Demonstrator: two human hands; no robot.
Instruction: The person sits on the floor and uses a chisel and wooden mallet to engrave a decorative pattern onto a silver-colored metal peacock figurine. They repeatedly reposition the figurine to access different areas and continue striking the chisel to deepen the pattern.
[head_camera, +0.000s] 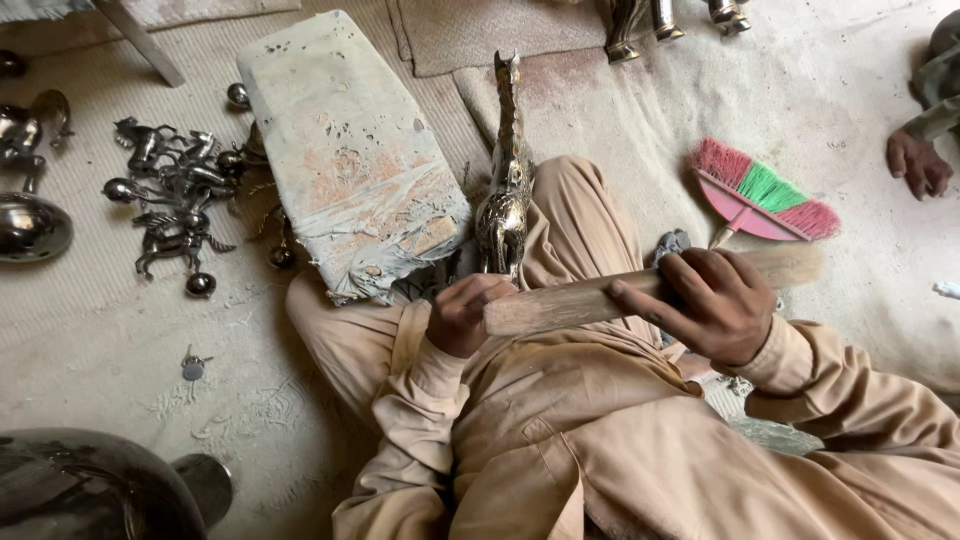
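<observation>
I sit on the floor in dusty tan clothes. My left hand (462, 312) grips the lower end of a dark metal animal figure with a long neck (505, 180), which stands upright against my raised knee. My right hand (708, 300) is closed around a long, pale wooden stick (590, 298) that lies across my lap, its left end near my left hand and the base of the figure.
A worn, dusty padded block (350, 150) lies to the left of the figure. Several small shiny metal horse figures and balls (175, 190) are scattered at left. A pink and green hand broom (760, 195) lies at right. Another person's hand (918, 165) rests at far right.
</observation>
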